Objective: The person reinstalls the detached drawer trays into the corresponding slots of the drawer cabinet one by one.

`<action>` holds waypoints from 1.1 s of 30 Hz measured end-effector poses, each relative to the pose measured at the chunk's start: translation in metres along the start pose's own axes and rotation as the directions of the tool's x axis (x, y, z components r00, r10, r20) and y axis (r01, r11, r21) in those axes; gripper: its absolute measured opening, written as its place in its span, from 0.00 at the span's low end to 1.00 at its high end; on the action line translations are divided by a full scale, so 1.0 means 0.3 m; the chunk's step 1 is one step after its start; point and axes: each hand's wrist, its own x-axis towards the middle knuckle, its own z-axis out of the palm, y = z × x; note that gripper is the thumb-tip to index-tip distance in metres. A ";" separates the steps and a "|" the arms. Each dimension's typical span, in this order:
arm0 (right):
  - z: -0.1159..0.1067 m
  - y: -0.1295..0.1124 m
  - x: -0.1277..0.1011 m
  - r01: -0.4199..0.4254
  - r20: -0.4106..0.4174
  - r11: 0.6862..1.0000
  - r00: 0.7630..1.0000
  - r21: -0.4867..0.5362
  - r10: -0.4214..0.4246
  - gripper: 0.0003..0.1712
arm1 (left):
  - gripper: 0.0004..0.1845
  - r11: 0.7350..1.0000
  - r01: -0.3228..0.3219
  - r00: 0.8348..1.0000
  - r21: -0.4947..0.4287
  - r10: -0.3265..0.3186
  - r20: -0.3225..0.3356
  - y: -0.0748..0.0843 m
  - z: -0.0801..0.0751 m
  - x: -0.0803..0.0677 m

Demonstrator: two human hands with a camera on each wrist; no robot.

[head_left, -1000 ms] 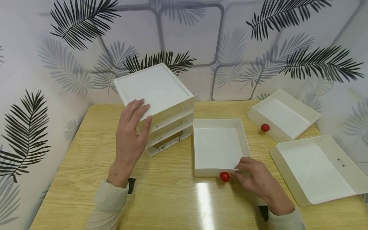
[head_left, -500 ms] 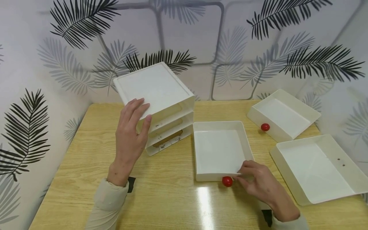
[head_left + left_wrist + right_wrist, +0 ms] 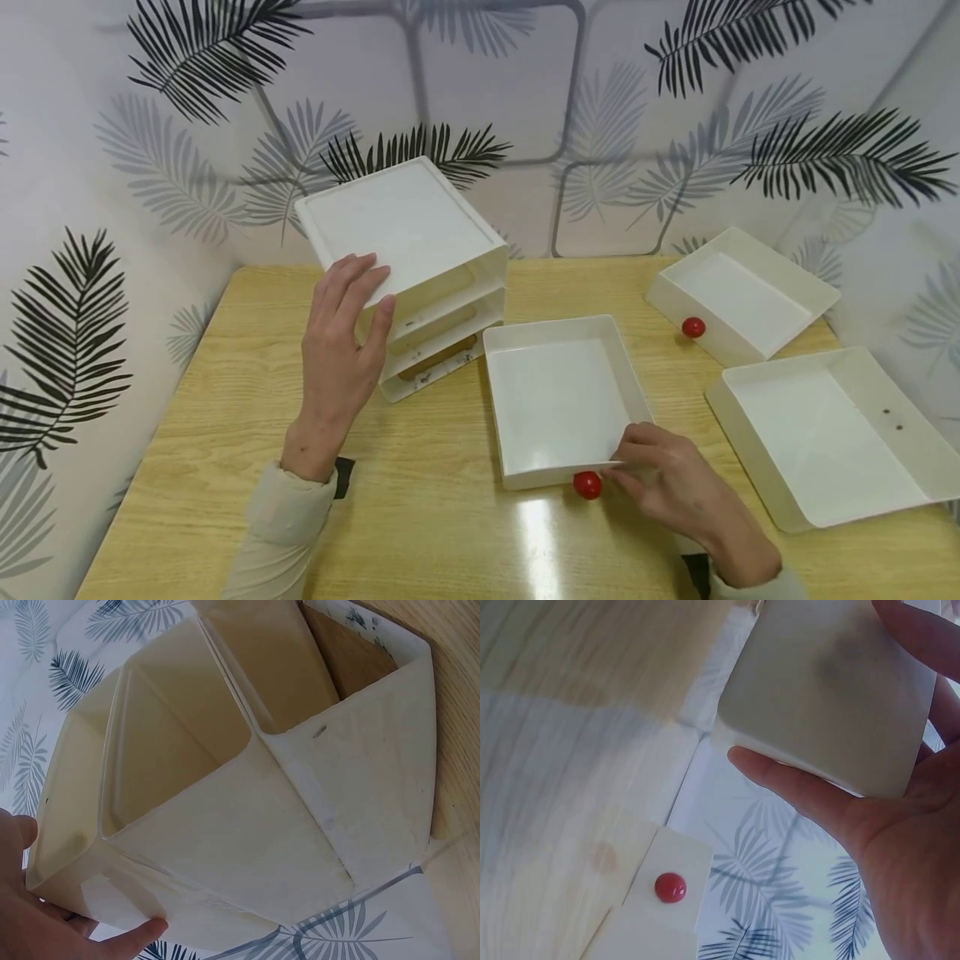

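The right hand [image 3: 675, 479] pinches the white drawer [image 3: 562, 400] at its front corner beside the red knob [image 3: 587, 485] (light, stiff, slippery plastic, probably); the left hand [image 3: 337, 350] rests flat-fingered on the drawer cabinet [image 3: 405, 225].

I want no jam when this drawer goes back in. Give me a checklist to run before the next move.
1. Right hand grips the drawer at its front corner: ok.
2. Left hand rests on the cabinet, steadying it: ok.
3. Cabinet slots show open: ok.
4. Drawer lined up square with a slot: not ok, it lies beside the cabinet at an angle.
5. Red knob faces the person: ok.
6. Which slot fits this drawer: cannot tell.
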 end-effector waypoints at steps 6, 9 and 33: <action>0.025 -0.024 0.018 0.001 0.044 1.000 0.999 0.018 -0.001 0.16 | 0.16 1.000 0.015 1.000 -0.021 -0.015 -0.020 0.003 0.002 0.002; 0.039 -0.031 0.025 0.009 0.062 1.000 0.998 0.018 -0.010 0.15 | 0.16 1.000 0.016 1.000 -0.023 -0.016 -0.019 0.002 0.001 0.001; 0.110 -0.056 0.051 0.058 0.092 0.997 0.994 0.044 -0.061 0.14 | 0.16 1.000 0.001 1.000 -0.021 -0.002 -0.018 0.000 0.005 0.003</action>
